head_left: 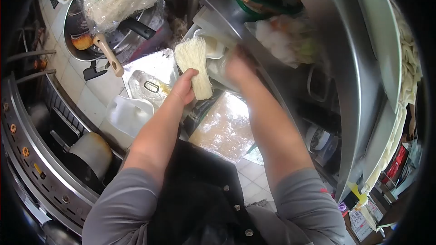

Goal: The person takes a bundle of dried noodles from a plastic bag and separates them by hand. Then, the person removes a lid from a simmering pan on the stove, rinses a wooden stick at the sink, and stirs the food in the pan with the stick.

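Note:
My left hand [184,88] is closed around the lower part of a bundle of dried rice noodles [192,58], pale and thin, its strands fanning at the upper end. To its right, my right hand [239,67] reaches down beside the edge of the steel shelf. It is smeared by motion, and its fingers cannot be made out. Just left of that hand sits a white plastic container [213,46]. Below both hands lies a plastic-wrapped, light-brown package [224,126] with a shiny surface.
A metal lid with a loop handle [151,86] lies left of my forearm, near a translucent plastic tub [130,115]. Behind stand a large pan [72,41] and bagged noodles [125,0]. A stove [41,159] runs along the left; a steel shelf [336,59] borders the right.

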Demonstrator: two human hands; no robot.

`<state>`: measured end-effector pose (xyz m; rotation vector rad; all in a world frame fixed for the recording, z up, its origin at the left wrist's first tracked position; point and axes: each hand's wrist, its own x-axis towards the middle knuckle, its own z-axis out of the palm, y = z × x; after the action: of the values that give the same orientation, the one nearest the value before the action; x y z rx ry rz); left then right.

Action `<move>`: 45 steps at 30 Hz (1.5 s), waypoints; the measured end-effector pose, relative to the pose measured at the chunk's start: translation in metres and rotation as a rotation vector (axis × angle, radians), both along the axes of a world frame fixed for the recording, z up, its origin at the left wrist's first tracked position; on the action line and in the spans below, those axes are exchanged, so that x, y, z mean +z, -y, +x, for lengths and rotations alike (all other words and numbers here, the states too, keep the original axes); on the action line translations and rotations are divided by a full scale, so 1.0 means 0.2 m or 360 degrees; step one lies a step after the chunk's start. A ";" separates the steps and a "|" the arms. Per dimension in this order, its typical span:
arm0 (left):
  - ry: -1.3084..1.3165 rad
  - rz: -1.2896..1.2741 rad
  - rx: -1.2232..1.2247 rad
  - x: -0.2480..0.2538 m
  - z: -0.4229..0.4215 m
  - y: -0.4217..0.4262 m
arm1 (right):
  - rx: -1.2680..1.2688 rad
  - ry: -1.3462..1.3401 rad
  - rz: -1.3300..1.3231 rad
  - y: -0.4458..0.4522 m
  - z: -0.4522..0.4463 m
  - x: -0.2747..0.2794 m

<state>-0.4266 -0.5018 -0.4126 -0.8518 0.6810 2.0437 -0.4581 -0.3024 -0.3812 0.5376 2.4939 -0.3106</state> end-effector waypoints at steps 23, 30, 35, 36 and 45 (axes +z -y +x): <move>-0.0244 0.0221 -0.0173 0.03 -0.19 -0.03 | 0.0080 0.0150 -0.0395 0.01 0.04 0.13; -0.0166 0.0143 -0.0695 0.54 0.14 0.45 | -0.0010 0.0138 -0.0773 0.15 1.01 0.60; -0.0477 -0.0102 -0.1192 1.01 0.16 0.47 | -0.0142 0.0640 -0.0451 -0.22 2.23 0.71; -0.0471 -0.0100 -0.1223 1.04 0.14 0.48 | -0.0179 0.0784 -0.0329 -0.28 2.45 0.76; -0.0780 -0.0229 -0.1189 1.31 0.06 0.43 | -0.0711 0.0761 -0.0230 -0.20 3.17 1.02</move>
<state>-0.4144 -0.5877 -0.1516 -0.0995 1.2110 1.5127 0.1762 -0.2627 -0.1771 0.9805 1.8618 -0.4657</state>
